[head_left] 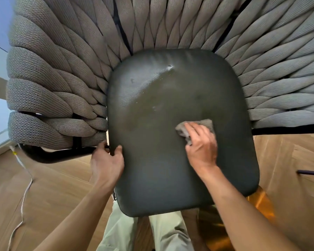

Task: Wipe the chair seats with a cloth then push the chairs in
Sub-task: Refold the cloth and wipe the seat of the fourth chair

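The cloth lies on the seat cushion, right of centre, under the right hand. The left hand grips the cushion's left edge (woven backrest behind, cable on the floor left).

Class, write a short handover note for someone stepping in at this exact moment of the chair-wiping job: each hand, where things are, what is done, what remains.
Left hand: grips the left edge of the dark seat cushion, steadying it.
Right hand: presses a grey cloth onto the cushion, right of centre.
Chair: woven rope backrest wraps around the cushion; a white cable lies on the wooden floor to the left.
Done: a wiped arc shows across the cushion's middle.
Left: pale specks and a scuff remain near the back; finish wiping, then push the chair in.
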### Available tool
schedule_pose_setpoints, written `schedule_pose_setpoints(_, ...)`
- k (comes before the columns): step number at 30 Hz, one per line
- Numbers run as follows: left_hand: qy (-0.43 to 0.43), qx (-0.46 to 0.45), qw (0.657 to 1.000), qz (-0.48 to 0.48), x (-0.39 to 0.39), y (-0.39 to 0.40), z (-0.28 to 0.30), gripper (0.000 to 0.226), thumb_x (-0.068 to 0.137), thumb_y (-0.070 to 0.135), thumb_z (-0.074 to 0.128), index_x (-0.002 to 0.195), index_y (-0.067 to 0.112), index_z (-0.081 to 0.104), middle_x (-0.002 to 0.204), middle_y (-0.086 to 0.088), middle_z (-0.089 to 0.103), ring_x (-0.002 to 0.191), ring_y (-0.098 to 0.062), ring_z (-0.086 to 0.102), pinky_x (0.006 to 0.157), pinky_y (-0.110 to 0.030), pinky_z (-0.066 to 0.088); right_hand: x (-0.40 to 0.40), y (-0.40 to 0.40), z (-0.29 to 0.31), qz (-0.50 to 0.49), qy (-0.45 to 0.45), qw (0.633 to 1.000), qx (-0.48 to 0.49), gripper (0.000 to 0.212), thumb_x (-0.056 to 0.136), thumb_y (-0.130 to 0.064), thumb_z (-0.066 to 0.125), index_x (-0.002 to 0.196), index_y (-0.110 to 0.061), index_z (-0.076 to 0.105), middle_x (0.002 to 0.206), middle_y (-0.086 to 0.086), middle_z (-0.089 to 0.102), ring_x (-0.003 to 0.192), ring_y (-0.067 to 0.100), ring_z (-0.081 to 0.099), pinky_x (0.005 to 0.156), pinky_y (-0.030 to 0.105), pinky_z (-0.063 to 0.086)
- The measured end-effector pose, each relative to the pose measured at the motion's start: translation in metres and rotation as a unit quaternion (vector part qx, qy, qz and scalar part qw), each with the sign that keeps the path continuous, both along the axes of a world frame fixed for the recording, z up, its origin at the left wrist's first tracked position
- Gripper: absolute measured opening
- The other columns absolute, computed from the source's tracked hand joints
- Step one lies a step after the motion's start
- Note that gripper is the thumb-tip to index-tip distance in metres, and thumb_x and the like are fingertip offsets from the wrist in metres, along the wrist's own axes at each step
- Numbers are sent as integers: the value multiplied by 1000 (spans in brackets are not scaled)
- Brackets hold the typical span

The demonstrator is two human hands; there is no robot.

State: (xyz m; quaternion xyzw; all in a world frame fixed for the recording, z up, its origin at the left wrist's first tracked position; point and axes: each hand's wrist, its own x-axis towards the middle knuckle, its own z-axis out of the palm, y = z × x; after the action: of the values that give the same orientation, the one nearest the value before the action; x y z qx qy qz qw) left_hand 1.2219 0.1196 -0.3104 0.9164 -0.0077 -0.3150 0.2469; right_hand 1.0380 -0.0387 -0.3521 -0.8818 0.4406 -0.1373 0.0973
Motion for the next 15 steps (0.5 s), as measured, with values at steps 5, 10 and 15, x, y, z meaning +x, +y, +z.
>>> schedule_pose_setpoints(5, -44, -15, 998, -41, -2, -4, -8, 57, 88, 29, 64, 138, 9, 45, 121, -16, 59, 111, -34, 56, 98, -39, 42, -72, -74, 5, -106, 41, 993, 18, 56, 62, 2, 45, 111, -6, 69, 111, 12, 70, 99, 33, 64, 88, 37, 48)
schedule_pose_setpoints(10, -47, -6, 998, -51, 1, -6, -11, 45, 86, 31, 64, 127, 14, 57, 118, -14, 63, 109, -32, 58, 97, -39, 45, -90, -103, 9, -222, 6, 973, 63, 55, 66, 6, 44, 110, -16, 69, 110, 4, 70, 101, 31, 61, 85, 35, 50)
schedule_pose_setpoints(15, -36, -11, 999, -33, 3, -10, -2, 40, 87, 23, 66, 124, 11, 61, 114, -13, 67, 109, -30, 60, 91, -31, 43, -55, -74, 0, -173, -55, 982, 44, 44, 64, 1, 47, 99, -9, 72, 100, 9, 72, 93, 32, 64, 86, 35, 48)
